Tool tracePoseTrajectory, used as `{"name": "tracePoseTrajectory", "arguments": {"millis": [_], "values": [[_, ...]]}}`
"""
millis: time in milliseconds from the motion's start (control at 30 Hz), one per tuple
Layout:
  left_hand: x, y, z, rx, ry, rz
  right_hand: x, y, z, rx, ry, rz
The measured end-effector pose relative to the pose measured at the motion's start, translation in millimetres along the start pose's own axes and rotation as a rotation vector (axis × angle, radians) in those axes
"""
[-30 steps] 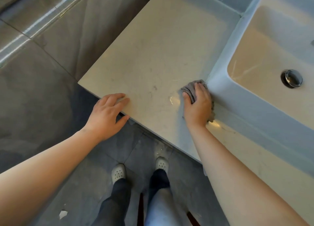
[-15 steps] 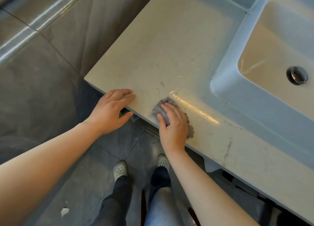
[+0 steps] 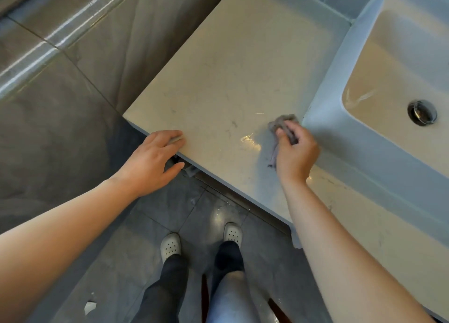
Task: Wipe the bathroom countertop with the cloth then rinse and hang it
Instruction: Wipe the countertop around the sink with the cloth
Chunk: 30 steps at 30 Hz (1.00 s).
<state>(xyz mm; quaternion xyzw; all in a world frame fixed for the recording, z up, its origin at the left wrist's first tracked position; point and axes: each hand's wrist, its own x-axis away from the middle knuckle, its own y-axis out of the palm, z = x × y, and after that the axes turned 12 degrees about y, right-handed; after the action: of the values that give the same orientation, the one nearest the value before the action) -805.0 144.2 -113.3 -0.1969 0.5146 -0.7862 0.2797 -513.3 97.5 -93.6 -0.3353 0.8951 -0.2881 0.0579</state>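
No readable text, label, brand, number or sign appears on anything.

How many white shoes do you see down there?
2. The left shoe stands on the grey floor, and the right shoe is beside it, closer to the countertop edge. No others show.

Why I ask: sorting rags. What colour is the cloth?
The cloth is grey; head view shows it best.

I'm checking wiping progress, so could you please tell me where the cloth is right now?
In the head view the grey cloth is bunched in the right hand over the countertop, just left of the sink.
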Motion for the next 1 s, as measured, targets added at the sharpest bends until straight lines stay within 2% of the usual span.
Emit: {"name": "tracePoseTrajectory", "arguments": {"millis": [67, 233, 600, 867, 1000], "values": [[-1, 0, -1, 0.011, -0.006, 0.007, -25, 6, 4, 0.068, 0.030, 0.019], [-1, -1, -3, 0.032, -0.003, 0.009, -34, 28, 15, 0.296, -0.053, 0.026], [1, -4, -10, 0.059, 0.038, 0.023, 45, 62, 9, 0.309, -0.307, -0.106], [6, -18, -35, 0.012, -0.027, 0.099, 107, 69, 11, 0.291, -0.354, -0.205], [7, -10, -36, 0.013, -0.045, 0.102, 123, 58, 4, 0.176, -0.305, -0.396]]}}
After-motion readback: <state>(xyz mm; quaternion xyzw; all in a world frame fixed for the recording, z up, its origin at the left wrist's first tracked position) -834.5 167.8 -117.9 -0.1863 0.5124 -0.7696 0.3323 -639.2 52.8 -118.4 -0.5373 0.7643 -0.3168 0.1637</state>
